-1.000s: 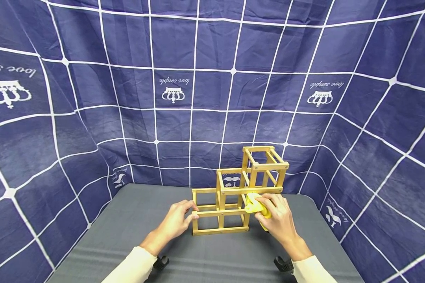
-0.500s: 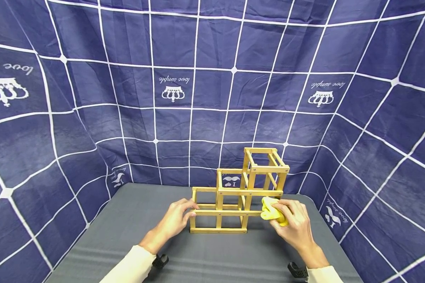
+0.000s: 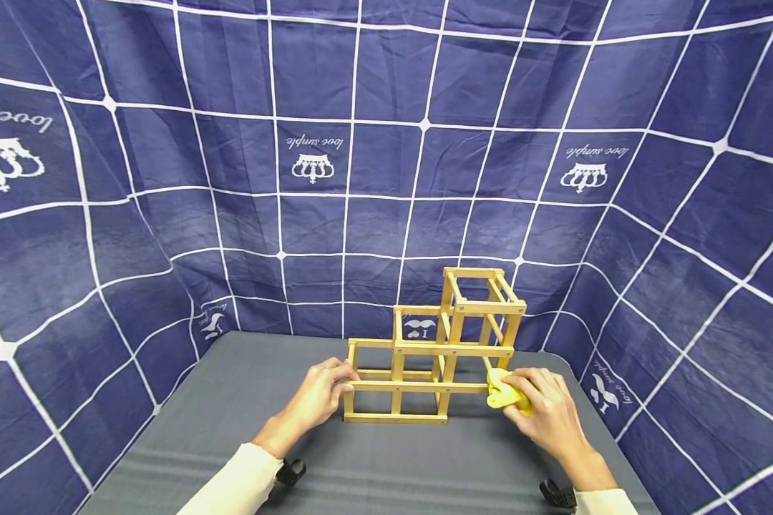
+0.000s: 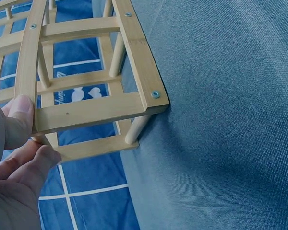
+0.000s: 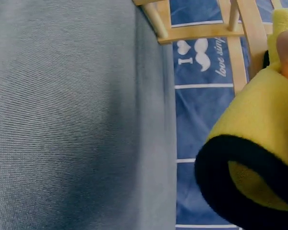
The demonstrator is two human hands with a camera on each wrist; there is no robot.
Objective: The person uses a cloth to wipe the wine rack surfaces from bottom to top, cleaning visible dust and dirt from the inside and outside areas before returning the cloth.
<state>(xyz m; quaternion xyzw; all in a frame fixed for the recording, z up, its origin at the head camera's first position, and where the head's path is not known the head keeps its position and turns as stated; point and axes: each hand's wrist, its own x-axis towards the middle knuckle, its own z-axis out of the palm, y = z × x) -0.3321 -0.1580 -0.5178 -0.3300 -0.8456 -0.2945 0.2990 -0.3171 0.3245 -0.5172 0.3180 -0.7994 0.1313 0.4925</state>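
A stepped wooden rack [image 3: 454,350] of flat slats and round dowels stands on the table, its tallest part at the right. My left hand [image 3: 318,397] pinches the rack's left end at the middle rail; in the left wrist view the thumb [image 4: 20,115] lies on the slat and fingers reach round the corner below. A folded yellow cloth [image 3: 504,390] is held in my right hand [image 3: 547,411], up against the right end of that same rail. The right wrist view shows the cloth's black edging [image 5: 213,158] in a loose fold, with one fingertip pressing on the cloth.
The grey-covered table [image 3: 245,386] extends around the rack. A dark blue curtain [image 3: 386,164] with white grid lines hangs behind and along both sides. Black wrist straps [image 3: 291,472] sit under the forearms.
My right hand has slid the yellow cloth rightward along the middle rail to its right end. The left hand keeps its grip on the left end, and the rack has barely shifted.
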